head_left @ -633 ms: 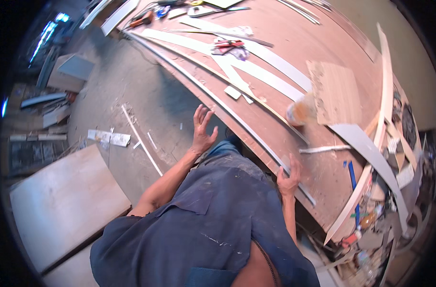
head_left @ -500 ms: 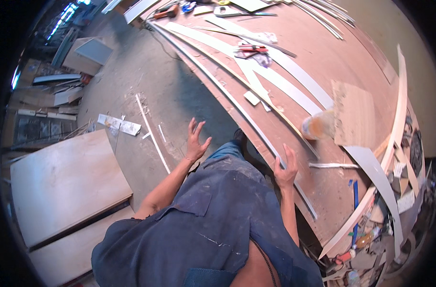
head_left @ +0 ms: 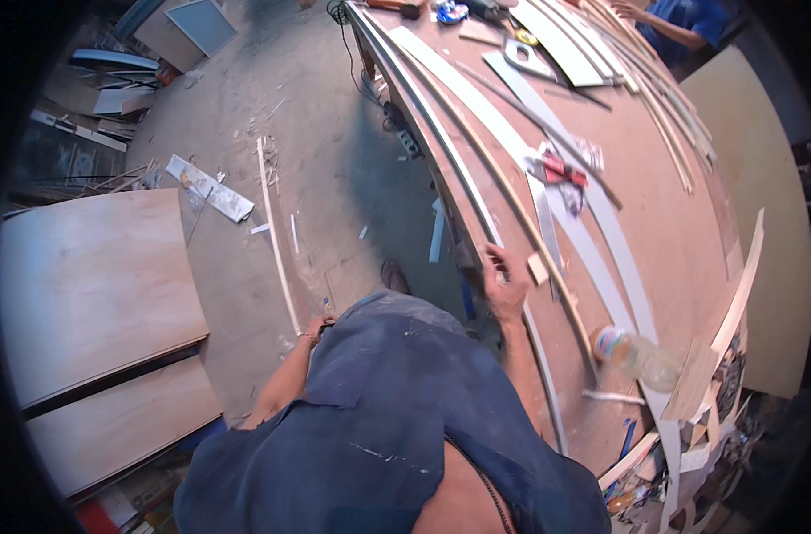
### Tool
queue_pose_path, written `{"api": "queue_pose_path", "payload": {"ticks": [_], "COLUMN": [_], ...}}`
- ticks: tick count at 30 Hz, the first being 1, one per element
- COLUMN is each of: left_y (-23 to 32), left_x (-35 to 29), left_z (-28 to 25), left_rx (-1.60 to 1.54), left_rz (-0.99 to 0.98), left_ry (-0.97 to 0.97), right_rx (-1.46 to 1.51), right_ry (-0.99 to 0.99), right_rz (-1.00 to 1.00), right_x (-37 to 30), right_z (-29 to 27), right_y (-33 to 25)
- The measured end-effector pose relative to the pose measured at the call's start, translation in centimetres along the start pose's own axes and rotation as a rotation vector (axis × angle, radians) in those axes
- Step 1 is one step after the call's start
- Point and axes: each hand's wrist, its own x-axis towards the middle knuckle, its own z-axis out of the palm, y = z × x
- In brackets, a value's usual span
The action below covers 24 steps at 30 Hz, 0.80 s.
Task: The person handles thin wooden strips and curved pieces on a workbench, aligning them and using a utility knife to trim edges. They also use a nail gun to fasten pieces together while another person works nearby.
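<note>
At the table's near edge, my right hand (head_left: pixel 505 283) has its fingers curled over a long narrow grey-white strip (head_left: pixel 541 356), covering a short stretch of it. A thin wooden strip (head_left: pixel 512 198) runs alongside, and a small pale wood block (head_left: pixel 537 268) sits just right of the hand. Low beside my left thigh hangs my left hand (head_left: pixel 318 327); its fingers are mostly hidden, so I cannot tell how they are held. Further across the table (head_left: pixel 664 240) lie a red-handled tool (head_left: pixel 561 169) on crumpled plastic and a clear bottle (head_left: pixel 637 356) on its side.
Pale panels (head_left: pixel 98 289) are stacked at the left. Scrap strips (head_left: pixel 276 236) lie on the floor. White strips, a handsaw (head_left: pixel 526 59) and long slats (head_left: pixel 664 116) cover the far table. Another person's blue sleeve (head_left: pixel 690 22) shows beyond. Offcuts (head_left: pixel 699 436) pile up at the lower right.
My right hand has moved forward along the edge, its spread fingers now curled over the strip. My left hand has dropped back to my thigh. The view has shifted, bringing another person into sight.
</note>
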Motion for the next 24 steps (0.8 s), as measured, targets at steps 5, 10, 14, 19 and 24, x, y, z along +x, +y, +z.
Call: {"api": "queue_pose_path", "payload": {"ticks": [5,10,14,19,24], "left_y": [6.8,7.9,12.0,9.3,7.8], "left_x": [6.6,14.3,16.6,17.1,16.4], "left_z": [-6.0,-8.4,-6.0,-3.4,-9.1], "left_rx": [-0.061,-0.241,-0.336,-0.468,-0.230], "left_rz": [-0.197,-0.104,0.016,-0.197,-0.344], "left_ry": [0.270,0.361,0.381,0.122,0.244], "right_rx": [-0.049,-0.069,-0.179,-0.334,-0.513], "right_ry": [-0.286,-0.425,-0.426,-0.402,-0.308], "right_rz": [0.010,-0.039,-0.109,-0.147,-0.159], "right_x": [9.5,16.1,22.0,32.4,47.1], "right_z": [8.7,14.5,17.2,19.9,19.4], "right_y": [-3.8,-6.2,-5.9,-4.1,0.6]}}
